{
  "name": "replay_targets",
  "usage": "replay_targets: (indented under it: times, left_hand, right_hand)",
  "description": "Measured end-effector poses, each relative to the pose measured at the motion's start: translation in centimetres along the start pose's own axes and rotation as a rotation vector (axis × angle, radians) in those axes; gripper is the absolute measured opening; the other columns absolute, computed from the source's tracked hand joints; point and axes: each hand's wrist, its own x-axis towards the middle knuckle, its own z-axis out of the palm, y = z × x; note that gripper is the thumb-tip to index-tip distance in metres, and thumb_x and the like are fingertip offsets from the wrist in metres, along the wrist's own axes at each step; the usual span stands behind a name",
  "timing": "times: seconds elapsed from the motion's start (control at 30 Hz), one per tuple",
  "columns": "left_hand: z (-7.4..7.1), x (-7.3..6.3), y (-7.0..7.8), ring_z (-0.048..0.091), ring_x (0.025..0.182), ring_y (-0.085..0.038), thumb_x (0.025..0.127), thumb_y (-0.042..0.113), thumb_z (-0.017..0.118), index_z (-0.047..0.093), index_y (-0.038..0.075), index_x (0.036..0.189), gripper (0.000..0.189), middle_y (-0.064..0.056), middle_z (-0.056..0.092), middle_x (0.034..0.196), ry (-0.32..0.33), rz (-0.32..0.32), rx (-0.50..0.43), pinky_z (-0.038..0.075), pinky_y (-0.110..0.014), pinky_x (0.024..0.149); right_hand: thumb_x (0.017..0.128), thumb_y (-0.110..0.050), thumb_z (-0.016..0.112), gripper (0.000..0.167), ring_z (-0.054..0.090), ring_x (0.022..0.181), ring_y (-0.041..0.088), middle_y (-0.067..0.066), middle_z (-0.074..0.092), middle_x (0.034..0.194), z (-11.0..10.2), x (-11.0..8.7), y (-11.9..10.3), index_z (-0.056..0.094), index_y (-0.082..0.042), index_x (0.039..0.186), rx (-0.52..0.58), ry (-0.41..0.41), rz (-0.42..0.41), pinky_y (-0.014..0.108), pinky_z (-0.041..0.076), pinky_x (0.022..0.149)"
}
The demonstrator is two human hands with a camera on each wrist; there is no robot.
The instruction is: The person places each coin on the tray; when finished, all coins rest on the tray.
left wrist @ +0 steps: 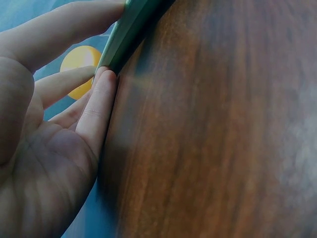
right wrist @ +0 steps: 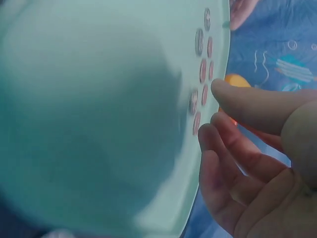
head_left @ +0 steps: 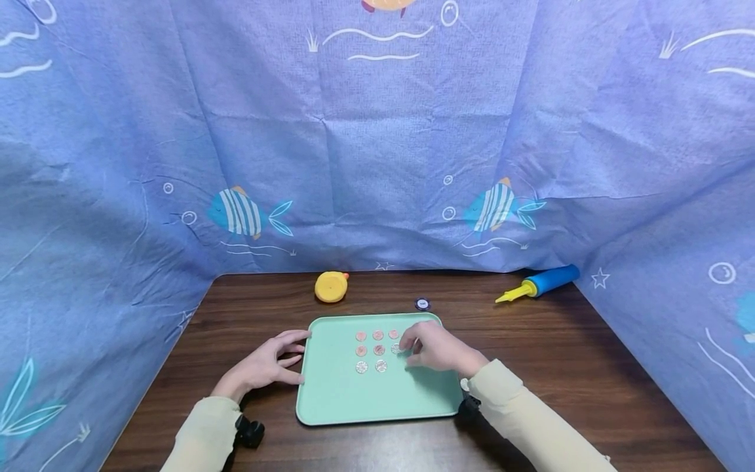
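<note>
Several coins lie in rows on a mint-green tray [head_left: 336, 400]. The upper rows hold copper coins [head_left: 378, 335], and a silver coin [head_left: 396, 349] ends the middle row at the right. More silver coins [head_left: 381, 366] form the lowest row. My right hand [head_left: 436, 345] hovers over the right end of the rows, beside that silver coin. In the right wrist view its thumb [right wrist: 247, 101] and fingers are bent and apart, with nothing seen between them. My left hand [head_left: 265, 360] touches the tray's left edge with loosely extended fingers [left wrist: 96, 111].
A yellow rubber duck [head_left: 331, 287] and a dark blue poker chip [head_left: 422, 303] lie behind the tray. At the back right rests a blue hand pump [head_left: 551, 280] with a yellow nozzle. A silver disc [head_left: 464, 384] is partly hidden by the right sleeve. Blue fabric surrounds the wooden table [head_left: 560, 373].
</note>
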Motion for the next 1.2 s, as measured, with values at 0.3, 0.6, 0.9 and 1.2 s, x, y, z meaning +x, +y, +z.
replay_targets:
  times: [0.3, 0.6, 0.9, 1.2]
  left_hand:
    - [0.0, -0.2, 0.2, 0.041, 0.141, -0.044, 0.086, 0.005, 0.086, 0.035, -0.005, 0.16, 0.091, -0.029, 0.024, 0.164, -0.008, 0.013, -0.011, 0.049, -0.028, 0.114]
    - [-0.1, -0.2, 0.2, 0.04, 0.142, -0.045, 0.086, 0.004, 0.086, 0.035, -0.004, 0.16, 0.092, -0.028, 0.024, 0.164, -0.006, 0.021, -0.004, 0.049, -0.03, 0.115]
    - [-0.1, 0.0, 0.0, 0.044, 0.14, -0.04, 0.085, 0.007, 0.088, 0.035, -0.003, 0.161, 0.092, -0.027, 0.026, 0.164, 0.002, 0.007, 0.011, 0.05, -0.025, 0.111]
    - [0.0, -0.1, 0.0, 0.043, 0.14, -0.043, 0.086, 0.006, 0.087, 0.035, -0.003, 0.161, 0.092, -0.028, 0.026, 0.164, -0.007, 0.015, 0.006, 0.05, -0.025, 0.111]
  right_hand:
    - [0.081, 0.002, 0.086, 0.021, 0.071, 0.078, 0.014, 0.009, 0.078, 0.096, -1.5, -1.9, 1.8, 0.079, -0.001, 0.1, -0.02, 0.034, 0.002, 0.031, 0.064, 0.073]
    - [0.084, -0.003, 0.086, 0.022, 0.065, 0.078, 0.012, 0.006, 0.076, 0.096, -3.4, -4.0, 3.5, 0.079, -0.003, 0.105, -0.029, 0.031, 0.059, 0.025, 0.058, 0.068]
    - [0.084, -0.005, 0.087, 0.019, 0.06, 0.075, 0.011, -0.003, 0.071, 0.085, -4.7, -6.2, 5.3, 0.08, -0.007, 0.102, -0.08, 0.056, 0.083, 0.024, 0.052, 0.064]
    - [0.083, -0.008, 0.088, 0.019, 0.064, 0.078, 0.006, -0.005, 0.074, 0.091, -4.4, -8.2, 6.2, 0.079, -0.01, 0.1, -0.026, -0.035, 0.12, 0.025, 0.057, 0.068]
